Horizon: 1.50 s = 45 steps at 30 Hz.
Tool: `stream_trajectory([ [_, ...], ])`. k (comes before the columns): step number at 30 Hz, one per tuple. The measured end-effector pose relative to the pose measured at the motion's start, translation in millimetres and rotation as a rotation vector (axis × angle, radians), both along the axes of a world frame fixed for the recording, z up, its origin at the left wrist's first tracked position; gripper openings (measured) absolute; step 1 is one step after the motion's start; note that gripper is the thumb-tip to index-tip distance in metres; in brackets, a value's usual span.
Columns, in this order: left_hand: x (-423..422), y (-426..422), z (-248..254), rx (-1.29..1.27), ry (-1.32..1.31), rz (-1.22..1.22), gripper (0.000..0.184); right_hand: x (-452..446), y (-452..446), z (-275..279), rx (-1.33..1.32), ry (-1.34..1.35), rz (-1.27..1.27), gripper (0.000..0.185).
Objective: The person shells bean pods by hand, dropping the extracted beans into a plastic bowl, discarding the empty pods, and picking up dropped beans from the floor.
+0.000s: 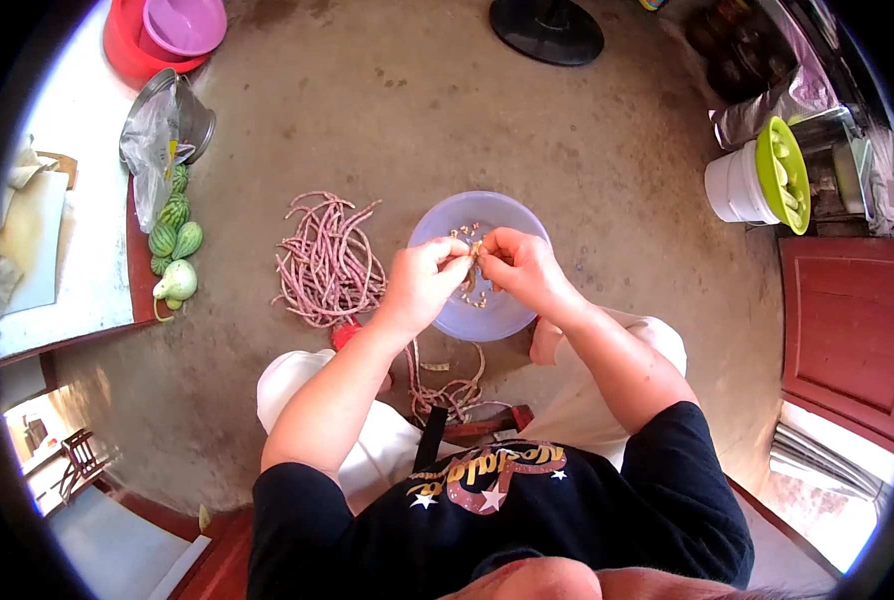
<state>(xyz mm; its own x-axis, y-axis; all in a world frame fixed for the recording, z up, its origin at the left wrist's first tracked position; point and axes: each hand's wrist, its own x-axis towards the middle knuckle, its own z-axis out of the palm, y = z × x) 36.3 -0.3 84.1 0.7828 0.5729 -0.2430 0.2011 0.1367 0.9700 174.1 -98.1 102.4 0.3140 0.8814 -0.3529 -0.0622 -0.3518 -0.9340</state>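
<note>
Above a pale purple basin [482,325] on the floor, my left hand [429,278] and my right hand [529,270] meet fingertip to fingertip. Both are closed in a pinch on a small piece of bean pod [475,250], mostly covered by the fingers. Scattered beans [481,300] lie on the bottom of the basin. Left of the basin is a heap of long reddish-purple bean pods [329,262]. More pods or empty hulls [455,392] lie on the floor between my feet, below the basin.
Along the left wall, small striped watermelons [175,212] and a pale green gourd [175,281] lie beside a table [102,290]. Red and pink basins [127,50] stand at upper left. At right are a white bucket [735,188], a green basket [773,150] and a red cabinet [842,320].
</note>
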Motion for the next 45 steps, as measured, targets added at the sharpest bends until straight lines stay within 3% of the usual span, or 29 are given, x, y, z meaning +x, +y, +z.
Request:
stream_trajectory([
  [2, 0, 0, 3, 0.178, 0.021, -0.025, 0.010, 0, -2, -5, 0.044, -0.265, 0.031, 0.012],
  [3, 2, -1, 4, 0.179, 0.022, -0.025, 0.010, -1, -1, -4, 0.044, -0.265, 0.031, 0.012],
  [5, 5, -9, 4, 0.555, -0.045, 0.095, 0.009, -3, -1, -2, 0.053, -0.399, -0.028, 0.011],
  [8, 6, -6, 3, 0.591, -0.125, 0.072, 0.008, 5, -1, -15, 0.003, -0.315, -0.075, 0.013],
  [10, 5, -3, -2, 0.082, -0.096, 0.132, 0.007, 9, -2, -12, -0.012, -0.351, -0.099, 0.013],
  [12, 6, 7, -2, -0.157, -0.182, 0.188, 0.009, 13, -2, -13, -0.029, -0.387, -0.111, 0.014],
  [14, 4, 11, 6, -0.201, -0.242, 0.152, 0.010, 19, -4, -24, -0.095, -0.538, -0.086, 0.013],
  [17, -1, 16, 14, -0.500, -0.309, 0.055, 0.011, 22, -9, -33, -0.142, -0.618, -0.068, 0.012],
  [24, -12, 24, 5, -0.261, -0.255, 0.066, 0.010, 40, -38, -77, -0.253, -0.867, -0.033, 0.013],
  [28, -8, 17, 8, -0.297, -0.230, 0.127, 0.008, 44, -51, -86, -0.486, -0.899, 0.090, 0.016],
  [33, -7, 32, 17, -0.309, -0.414, 0.227, 0.010, 56, -71, -116, -0.780, -0.884, 0.188, 0.019],
  [40, -13, 41, 27, -0.299, -0.410, 0.272, 0.010, 47, -94, -161, -0.911, -0.867, 0.333, 0.021],
  [42, -17, 44, 31, -0.279, -0.443, 0.273, 0.011, 46, -111, -195, -0.840, -1.038, 0.403, 0.023],
  [45, -19, 48, 37, -0.268, -0.480, 0.276, 0.011, 43, -118, -215, -0.939, -1.004, 0.277, 0.024],
])
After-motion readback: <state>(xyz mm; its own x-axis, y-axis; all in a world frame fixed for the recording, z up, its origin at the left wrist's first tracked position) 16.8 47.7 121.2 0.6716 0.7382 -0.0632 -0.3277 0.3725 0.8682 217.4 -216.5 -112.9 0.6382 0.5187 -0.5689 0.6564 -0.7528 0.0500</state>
